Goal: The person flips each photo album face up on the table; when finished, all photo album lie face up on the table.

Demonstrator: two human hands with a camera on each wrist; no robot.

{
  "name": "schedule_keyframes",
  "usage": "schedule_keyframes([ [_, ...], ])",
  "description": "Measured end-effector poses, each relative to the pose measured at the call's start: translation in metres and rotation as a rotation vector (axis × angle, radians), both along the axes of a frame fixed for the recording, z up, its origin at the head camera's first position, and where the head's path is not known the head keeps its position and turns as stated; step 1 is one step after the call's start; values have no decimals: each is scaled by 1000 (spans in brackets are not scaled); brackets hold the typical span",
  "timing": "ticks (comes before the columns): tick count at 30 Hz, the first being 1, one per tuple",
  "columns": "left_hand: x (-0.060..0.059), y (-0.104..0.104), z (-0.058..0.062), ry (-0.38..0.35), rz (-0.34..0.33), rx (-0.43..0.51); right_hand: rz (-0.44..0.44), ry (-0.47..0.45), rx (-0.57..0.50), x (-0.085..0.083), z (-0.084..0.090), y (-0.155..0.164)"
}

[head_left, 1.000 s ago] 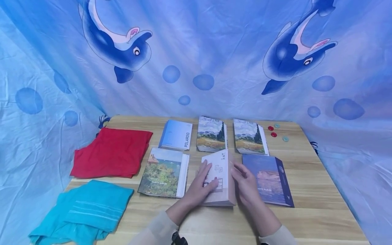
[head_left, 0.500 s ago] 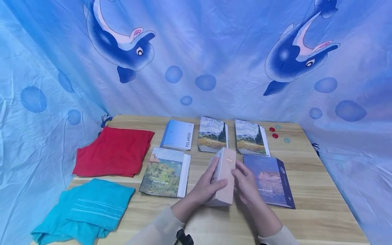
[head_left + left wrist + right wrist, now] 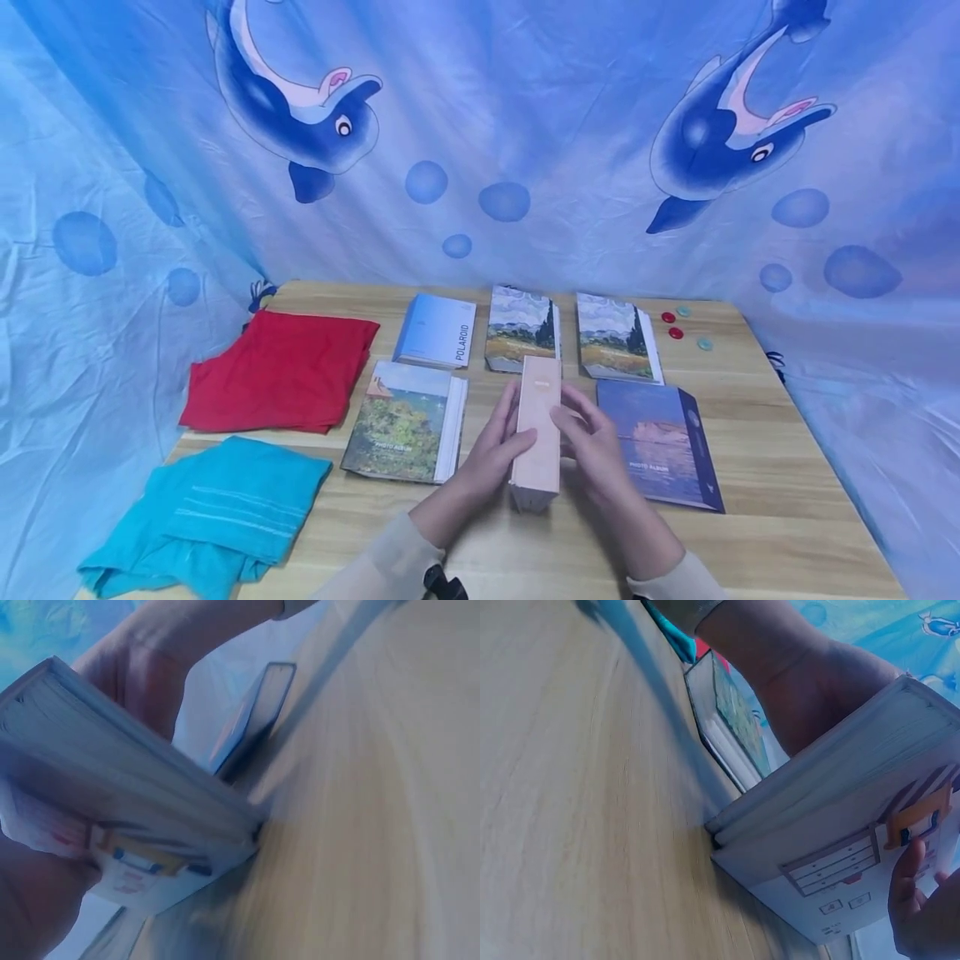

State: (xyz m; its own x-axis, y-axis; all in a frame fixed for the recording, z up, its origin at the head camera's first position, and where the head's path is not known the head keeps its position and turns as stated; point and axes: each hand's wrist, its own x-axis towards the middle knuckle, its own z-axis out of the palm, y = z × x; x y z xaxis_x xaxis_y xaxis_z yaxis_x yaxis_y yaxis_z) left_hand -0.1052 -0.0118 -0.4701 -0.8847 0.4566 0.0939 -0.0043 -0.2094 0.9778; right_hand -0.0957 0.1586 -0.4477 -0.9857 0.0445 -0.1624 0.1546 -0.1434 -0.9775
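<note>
A thick pale album stands on edge on the table, its blank-looking spine turned up toward the head camera. My left hand grips its left side, with the thumb on the spine. From the right, my right hand holds the opposite cover, thumb also against the spine. In the right wrist view, line drawings of drawers and frames show on the album's cover, and its page block faces the near side. The left wrist view shows the other cover, with a small coloured drawing, and its lower edge touching the wood.
Around it lie a garden-picture album, a purple sea album, a blue Polaroid album and two landscape albums. Red cloth and turquoise cloth lie left. Small red and green discs sit back right.
Both hands have tipped the album from lying slanted with its cover up to standing with its spine on top. It also shifted slightly left. The other things stayed put.
</note>
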Motion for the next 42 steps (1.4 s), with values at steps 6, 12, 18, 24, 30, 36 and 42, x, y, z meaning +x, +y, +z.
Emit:
schedule_keyframes([
  [6, 2, -18, 3, 95, 48, -173, 4, 40, 41, 0, -9, -7],
  [12, 3, -33, 3, 126, 96, -206, 70, -31, 186, 1, -27, -9],
  [18, 0, -39, 2, 145, 131, -270, 111, -52, 233, -2, -36, -5],
  [24, -2, -41, -9, 83, 140, -335, 77, -19, 255, -4, -41, -3],
  [30, -7, -41, -20, 41, 174, -403, 75, -10, 236, -7, -44, -1],
  [36, -9, -41, -32, 20, 167, -450, 74, -44, 310, -12, -46, 3],
  [42, -12, -41, -25, 70, 190, -466, 91, -31, 338, -14, -41, 6],
])
